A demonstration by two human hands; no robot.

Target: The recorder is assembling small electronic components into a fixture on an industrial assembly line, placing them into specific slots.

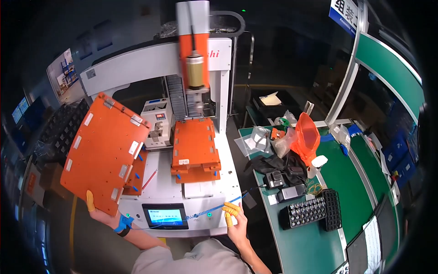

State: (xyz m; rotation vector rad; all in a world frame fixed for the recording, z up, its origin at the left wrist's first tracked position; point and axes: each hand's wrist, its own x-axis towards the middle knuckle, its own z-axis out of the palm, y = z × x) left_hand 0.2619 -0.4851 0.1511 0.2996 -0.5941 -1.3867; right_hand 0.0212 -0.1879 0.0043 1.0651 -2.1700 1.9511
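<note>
My left hand (pixel 102 216), with a yellow finger cot showing, grips the lower edge of a large orange plate (pixel 102 146) with small metal tabs. The plate is held up and tilted at the machine's left side. A blue strap (pixel 123 224) circles my left wrist. Near the machine's front right edge, my right hand (pixel 237 223) has its yellow-cotted fingers curled close together. A blue coiled cord (pixel 203 213) runs up against those fingers; whether they pinch it I cannot make out. Another orange fixture (pixel 194 144) lies on the white machine bed beneath the tool head.
The orange tool head (pixel 195 59) overhead is blurred. A lit screen (pixel 165 216) sits on the machine's front, and a small white device (pixel 157 123) stands behind. At right, a green table (pixel 296 251) carries a black tray (pixel 308 213), an orange bag (pixel 306 137) and black cloth.
</note>
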